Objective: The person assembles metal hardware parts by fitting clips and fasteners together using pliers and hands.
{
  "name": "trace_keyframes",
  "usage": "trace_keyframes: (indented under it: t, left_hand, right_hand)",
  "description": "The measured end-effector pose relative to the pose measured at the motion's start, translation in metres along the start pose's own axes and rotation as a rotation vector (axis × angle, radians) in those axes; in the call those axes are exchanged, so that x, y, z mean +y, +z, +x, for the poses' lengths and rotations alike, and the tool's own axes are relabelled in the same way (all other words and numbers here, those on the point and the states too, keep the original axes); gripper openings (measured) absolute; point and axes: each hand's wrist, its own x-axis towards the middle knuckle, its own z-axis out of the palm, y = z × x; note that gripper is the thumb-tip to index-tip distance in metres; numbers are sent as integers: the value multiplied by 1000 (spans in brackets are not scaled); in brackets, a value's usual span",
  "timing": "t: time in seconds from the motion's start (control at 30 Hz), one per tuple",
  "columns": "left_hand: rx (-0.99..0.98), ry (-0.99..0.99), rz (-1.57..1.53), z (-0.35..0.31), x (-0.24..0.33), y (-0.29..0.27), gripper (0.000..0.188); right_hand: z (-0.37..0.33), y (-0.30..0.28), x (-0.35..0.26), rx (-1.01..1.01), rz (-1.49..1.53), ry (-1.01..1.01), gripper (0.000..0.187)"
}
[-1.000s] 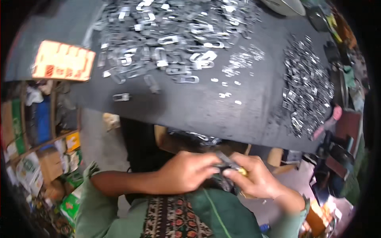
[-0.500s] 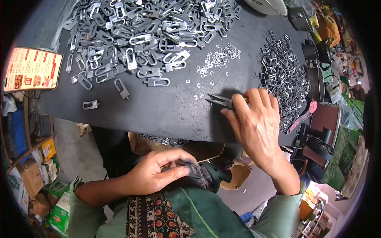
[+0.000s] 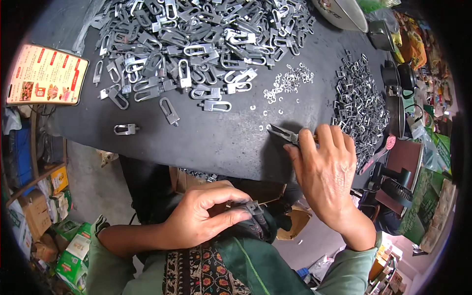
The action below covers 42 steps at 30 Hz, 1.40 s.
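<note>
My right hand [image 3: 327,167] is closed round a pair of pliers [image 3: 290,136] above the black tabletop. The jaws point left, slightly apart, with their tip at a small silver C-shaped ring [image 3: 268,127]; I cannot tell if they touch it. Low in front of my body, my left hand [image 3: 209,211] pinches a dark metal clasp piece [image 3: 253,207] between thumb and fingers. Its square end sticks out to the right, while the rest is hidden in the hand. A scattered group of C-rings [image 3: 290,81] lies beyond the pliers.
A big heap of long metal loop clasps [image 3: 196,49] covers the far left of the table [image 3: 206,147]. Small dark rectangular frames [image 3: 361,103] are piled at the right. A pink perforated spoon [image 3: 378,155], a small fan [image 3: 396,189], a white bowl [image 3: 341,14] and a printed card [image 3: 46,76] sit around the edges.
The tabletop and its contents have shifted a little right and down in view. My left hand has turned, so the clasp piece's square end now shows. The pliers remain in my right hand by the C-rings.
</note>
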Motion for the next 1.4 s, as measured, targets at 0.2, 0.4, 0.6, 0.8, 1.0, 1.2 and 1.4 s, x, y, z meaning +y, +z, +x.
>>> trace_keyframes:
  t: [0.2,0.4,0.6,0.8,1.0,1.2,1.4]
  left_hand:
    - [51,-15,62,2,9,-6,16]
    - [14,-303,-231,7,21,-19,15]
    - [-26,-408,-373,9,20,-20,16]
    - [-89,-325,-473,9,16,-18,25]
    - [-47,-375,-375,9,27,-12,18]
    - [26,117,747,7,53,-37,32]
    - [178,599,1809,81,68,-109,45]
  right_hand:
    - [-3,-3,-4,-8,-41,-6,27]
    - [-6,-34,15,-102,292,-347,35]
    - [-17,-22,16,-1,439,-422,39]
    - [-18,-17,11,54,504,-420,36]
    - [-19,-15,9,129,462,-454,35]
    - [-49,-15,3,69,550,-380,33]
    - [-77,-1,-6,-37,471,-149,39]
